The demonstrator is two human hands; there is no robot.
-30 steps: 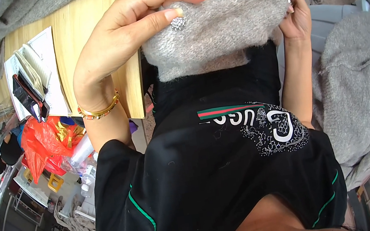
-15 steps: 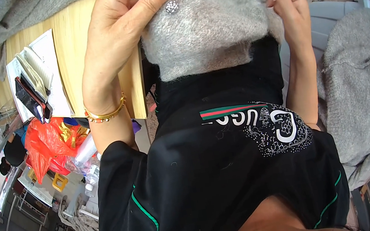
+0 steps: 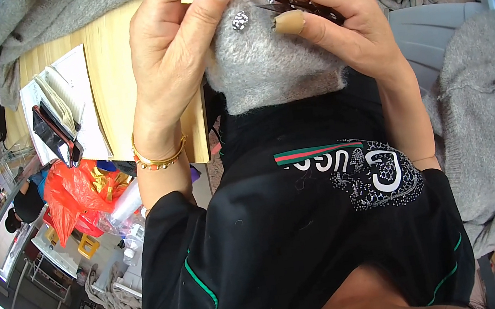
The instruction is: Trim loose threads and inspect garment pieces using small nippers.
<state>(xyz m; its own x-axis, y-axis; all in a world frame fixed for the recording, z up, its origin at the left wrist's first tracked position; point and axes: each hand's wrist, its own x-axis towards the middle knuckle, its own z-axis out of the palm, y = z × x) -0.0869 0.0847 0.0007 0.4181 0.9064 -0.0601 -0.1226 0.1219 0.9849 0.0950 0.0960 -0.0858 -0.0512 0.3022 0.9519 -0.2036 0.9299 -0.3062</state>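
A fuzzy grey knit garment (image 3: 273, 68) with a small shiny stud (image 3: 239, 21) is held up in front of my black jacket (image 3: 309, 234). My left hand (image 3: 183, 56), with a gold bracelet at the wrist, pinches the knit's upper edge just above the stud. My right hand (image 3: 337, 28) lies over the knit from the right, fingers closed on a thin dark tool (image 3: 303, 9) whose tip points toward the stud. The two hands' fingertips nearly touch. The upper part of the garment is hidden by the hands and the frame's edge.
A wooden table (image 3: 116, 72) at the left carries papers and a dark case (image 3: 58, 133). Below it sit an orange plastic bag (image 3: 73, 195) and plastic bottles. More grey knitwear (image 3: 486, 121) is heaped on the right, with another pile at the top left.
The grey knit has been drawn higher and bunched smaller. My right hand has come across from the right edge to the stud, and both hands now meet at the top of the knit.
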